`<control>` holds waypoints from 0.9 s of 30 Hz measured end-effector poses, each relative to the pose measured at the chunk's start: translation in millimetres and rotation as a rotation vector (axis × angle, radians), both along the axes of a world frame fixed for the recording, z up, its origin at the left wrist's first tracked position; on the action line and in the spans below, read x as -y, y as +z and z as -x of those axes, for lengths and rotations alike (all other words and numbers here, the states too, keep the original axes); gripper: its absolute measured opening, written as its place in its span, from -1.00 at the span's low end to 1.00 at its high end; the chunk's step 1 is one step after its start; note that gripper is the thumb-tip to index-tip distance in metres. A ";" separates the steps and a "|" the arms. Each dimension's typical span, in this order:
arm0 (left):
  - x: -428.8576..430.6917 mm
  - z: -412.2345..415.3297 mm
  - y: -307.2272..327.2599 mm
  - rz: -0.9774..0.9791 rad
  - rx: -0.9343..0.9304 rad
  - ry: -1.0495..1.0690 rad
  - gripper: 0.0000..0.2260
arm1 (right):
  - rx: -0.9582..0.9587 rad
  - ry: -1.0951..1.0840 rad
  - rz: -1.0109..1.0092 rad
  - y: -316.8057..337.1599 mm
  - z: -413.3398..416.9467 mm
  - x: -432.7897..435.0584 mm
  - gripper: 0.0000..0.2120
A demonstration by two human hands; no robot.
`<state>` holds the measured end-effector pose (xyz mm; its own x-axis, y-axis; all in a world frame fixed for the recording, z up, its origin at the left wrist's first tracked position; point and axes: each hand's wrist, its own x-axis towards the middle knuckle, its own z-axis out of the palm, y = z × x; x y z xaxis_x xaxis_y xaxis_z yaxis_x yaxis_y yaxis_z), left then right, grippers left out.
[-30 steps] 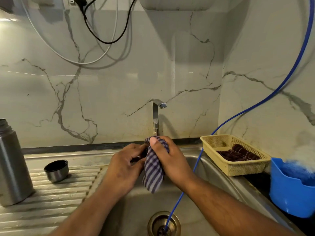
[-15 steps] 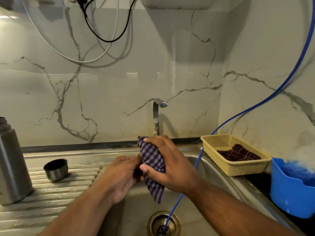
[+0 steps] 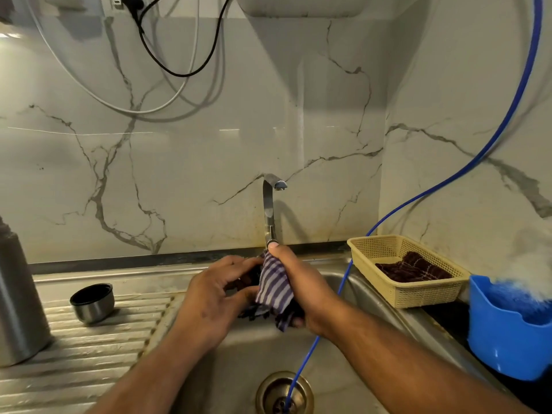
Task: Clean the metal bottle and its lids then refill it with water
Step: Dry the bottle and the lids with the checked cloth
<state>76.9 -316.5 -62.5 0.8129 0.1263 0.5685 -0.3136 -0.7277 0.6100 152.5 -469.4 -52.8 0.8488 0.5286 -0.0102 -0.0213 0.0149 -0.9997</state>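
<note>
Both hands busy
Right hand [image 3: 301,289] clamps the checked cloth [image 3: 273,289]; left hand [image 3: 213,298] beside it curls round a half-hidden dark thing [image 3: 248,277].

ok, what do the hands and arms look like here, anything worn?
Both the left hand and the right hand are bare: no gloves, and no rings on the fingers in view. The left forearm and right forearm are uncovered down to the frame edge, with no sleeve, watch or bracelet visible. No markings show.
</note>
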 end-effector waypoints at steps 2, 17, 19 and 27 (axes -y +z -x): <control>-0.1 -1.1 -1.5 0.161 -0.046 -0.019 -0.67 | 0.260 -0.108 0.058 -2.5 -2.2 -2.2 -0.47; 4.4 6.6 3.4 0.361 -0.199 -0.112 -0.80 | 0.858 -0.067 0.159 -14.1 -6.9 1.5 -0.50; -1.3 2.5 3.5 0.056 -0.117 0.003 -0.80 | 0.421 -0.042 0.066 -8.4 -2.9 -2.3 -0.47; 1.3 -2.4 -5.4 0.305 -0.170 -0.069 -0.78 | 0.583 -0.152 0.134 -10.5 -10.8 -2.0 -0.46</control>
<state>79.3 -317.7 -67.9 0.9053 0.2111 0.3685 -0.2304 -0.4849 0.8437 163.3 -467.4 -63.3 0.8003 0.4273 0.4206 0.5222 -0.1520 -0.8392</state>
